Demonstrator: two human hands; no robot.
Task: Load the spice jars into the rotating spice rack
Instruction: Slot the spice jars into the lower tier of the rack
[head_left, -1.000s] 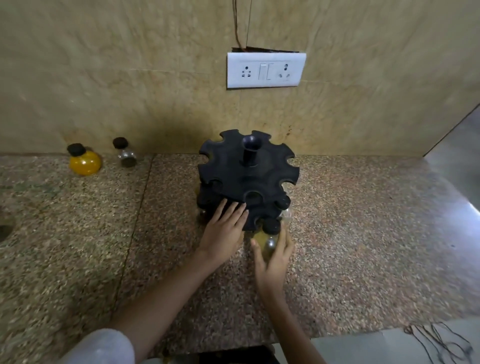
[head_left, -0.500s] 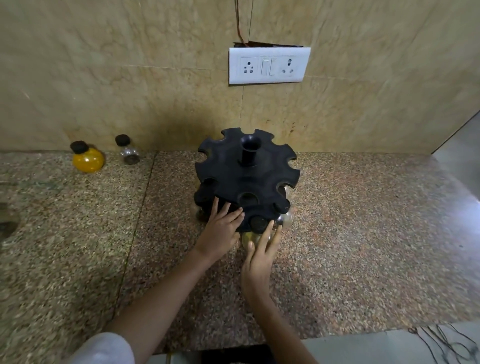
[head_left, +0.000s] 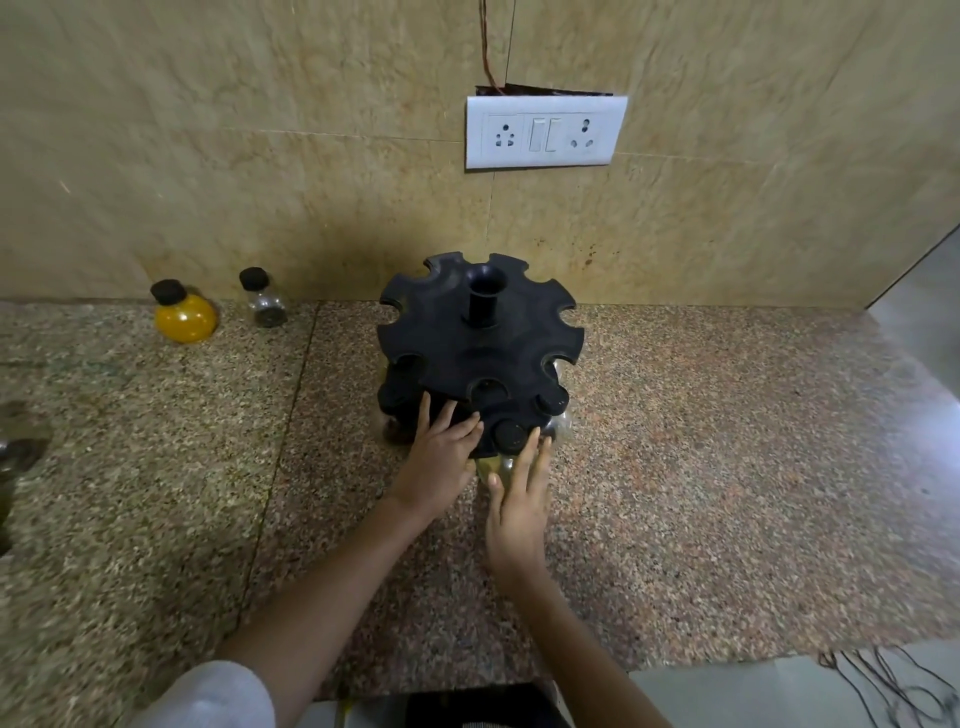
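While both hands lie with fingers straight, left hand resting on the lower tier of one black spice rack, right hand touching one seated jar, second capped jar just beside it, two loose jars, yellow jar and clear jar, well apart at the wall, one socket plate above.

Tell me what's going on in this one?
A person is loading a black spice rack that stands on a granite counter. The left hand rests on the rack's lower tier with its fingers straight. The right hand, fingers also straight, presses a black-capped jar into a front slot of that tier. A yellow jar and a small clear jar stand by the wall, not yet loaded.
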